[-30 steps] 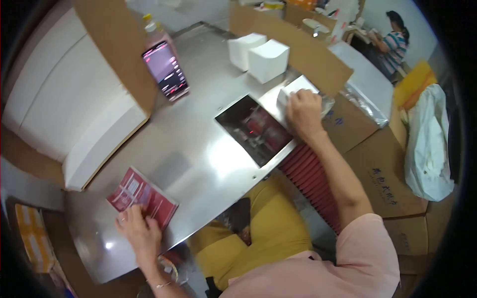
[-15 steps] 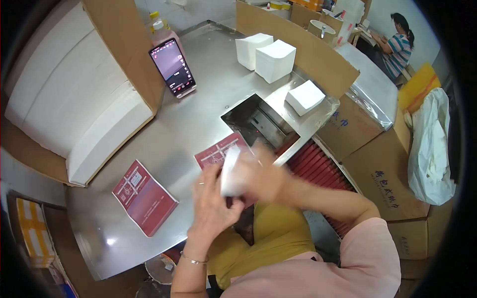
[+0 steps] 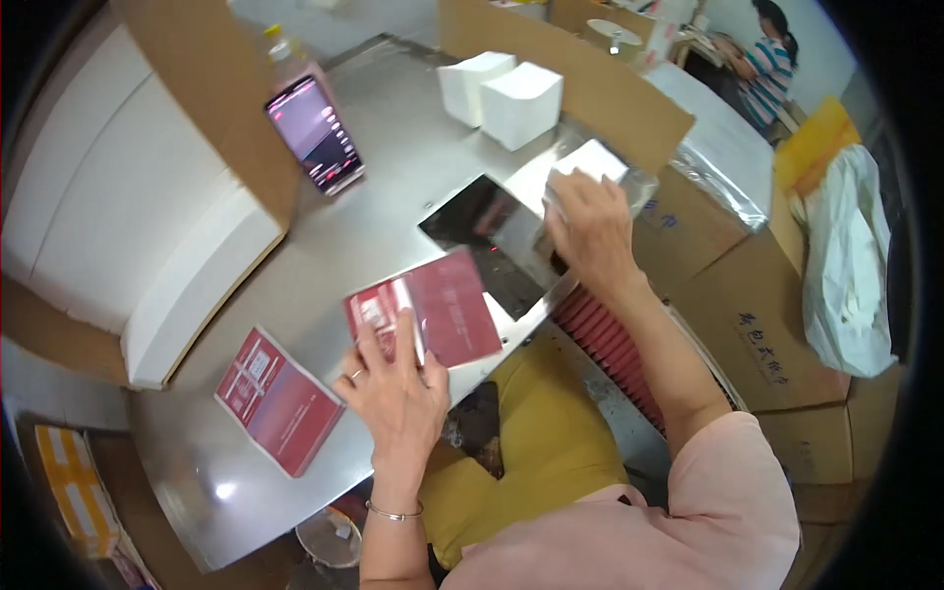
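Observation:
My left hand (image 3: 395, 388) lies over a red printed packet (image 3: 457, 310) at the table's front edge, its fingers spread across the left part. A narrow white folded strip (image 3: 407, 300) stands on the packet between index finger and thumb. Farther right, my right hand (image 3: 595, 231) has its fingers curled over the near left edge of a low stack of white paper napkins (image 3: 598, 159); its fingertips are partly hidden. A second flat red packet (image 3: 280, 401) is on the table, left of my left hand.
Two taller white napkin stacks (image 3: 521, 103) stand at the back. A dark rectangular opening (image 3: 487, 231) breaks the steel table (image 3: 383, 211). A lit phone (image 3: 315, 133) leans at the back left beside an open carton of white paper (image 3: 211, 231). Red packets (image 3: 619, 344) fill a carton at right.
My right hand has moved from beside the left hand, up and right to the low napkin stack. My left hand has come down onto the red packet, which now shows more fully.

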`<state>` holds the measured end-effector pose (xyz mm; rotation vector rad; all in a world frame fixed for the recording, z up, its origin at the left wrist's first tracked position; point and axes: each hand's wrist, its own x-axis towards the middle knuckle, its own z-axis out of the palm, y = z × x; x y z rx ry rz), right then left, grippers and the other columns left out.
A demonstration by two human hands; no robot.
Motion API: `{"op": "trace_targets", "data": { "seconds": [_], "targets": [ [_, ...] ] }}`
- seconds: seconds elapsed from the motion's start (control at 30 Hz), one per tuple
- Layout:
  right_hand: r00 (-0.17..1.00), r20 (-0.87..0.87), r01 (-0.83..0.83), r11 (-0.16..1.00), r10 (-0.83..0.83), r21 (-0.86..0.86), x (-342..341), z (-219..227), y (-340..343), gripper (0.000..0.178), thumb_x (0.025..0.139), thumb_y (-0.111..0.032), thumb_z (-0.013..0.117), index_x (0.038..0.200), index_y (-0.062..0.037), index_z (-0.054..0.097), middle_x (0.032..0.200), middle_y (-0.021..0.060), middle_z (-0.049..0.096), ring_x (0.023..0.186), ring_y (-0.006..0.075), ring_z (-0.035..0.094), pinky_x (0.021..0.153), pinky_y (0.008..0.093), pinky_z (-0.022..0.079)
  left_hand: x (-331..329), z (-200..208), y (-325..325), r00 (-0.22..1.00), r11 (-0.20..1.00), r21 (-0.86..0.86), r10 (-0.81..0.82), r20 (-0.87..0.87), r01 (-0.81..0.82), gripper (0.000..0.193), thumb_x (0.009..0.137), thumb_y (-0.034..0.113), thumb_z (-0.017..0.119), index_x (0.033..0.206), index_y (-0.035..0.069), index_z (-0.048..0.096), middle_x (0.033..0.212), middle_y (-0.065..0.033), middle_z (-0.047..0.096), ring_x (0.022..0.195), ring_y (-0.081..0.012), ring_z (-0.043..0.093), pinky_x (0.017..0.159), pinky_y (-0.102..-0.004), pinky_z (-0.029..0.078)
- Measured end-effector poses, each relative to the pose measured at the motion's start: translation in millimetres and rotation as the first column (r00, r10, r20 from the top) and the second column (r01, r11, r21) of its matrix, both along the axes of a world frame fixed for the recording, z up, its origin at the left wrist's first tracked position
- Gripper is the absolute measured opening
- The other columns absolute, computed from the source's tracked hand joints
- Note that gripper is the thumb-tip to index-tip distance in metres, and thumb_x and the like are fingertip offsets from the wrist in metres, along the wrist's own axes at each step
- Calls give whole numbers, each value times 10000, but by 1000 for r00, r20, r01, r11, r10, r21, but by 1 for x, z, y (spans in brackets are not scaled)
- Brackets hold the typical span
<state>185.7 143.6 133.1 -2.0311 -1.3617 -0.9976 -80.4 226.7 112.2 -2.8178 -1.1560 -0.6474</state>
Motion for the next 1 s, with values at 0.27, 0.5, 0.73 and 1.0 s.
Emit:
{"op": "trace_targets", "data": {
  "seconds": [0.27, 0.5, 0.73, 1.0],
  "targets": [
    [982, -132, 123, 987, -137, -107, 72, -26, -10, 241, 871, -165, 664, 703, 8, 671, 815, 139, 589, 860, 311, 582, 776, 452, 455, 8, 10, 6, 997, 997, 37, -70, 26, 69, 556, 756, 477, 750, 1164, 108, 664, 1148, -177, 534, 1050, -355, 468, 867, -493, 331],
    [992, -127, -2, 1000, 4, 19, 75, -30, -24, 390, 752, 53, 602, 1131, -9, 672, 1036, 169, 651, 961, 363, 607, 819, 459, 486, 11, 5, 1, 957, 956, -46, -289, 12, 289, 405, 846, 291, 675, 1176, 58, 646, 1199, -187, 583, 994, -353, 554, 781, -468, 447],
    [626, -128, -772, 589, 769, -238, -131, -26, -38, 371, 797, -192, 674, 1136, -47, 637, 1128, 234, 592, 1214, 390, 574, 971, 707, 435, -20, 15, 14, 918, 897, -210, -357, 172, 388, 829, 638, 266, 824, 1365, 31, 501, 1028, -175, 543, 939, -353, 548, 812, -448, 443],
    [864, -449, -418, 821, 227, -389, -65, -51, 65, 180, 857, -97, 589, 1010, -3, 581, 967, 173, 652, 985, 361, 627, 1062, 729, 279, -11, 27, -9, 946, 871, -370, -286, 153, 324, 764, 829, 85, 709, 1518, 90, 379, 902, -132, 555, 834, -328, 548, 755, -435, 451]
  ]
}}
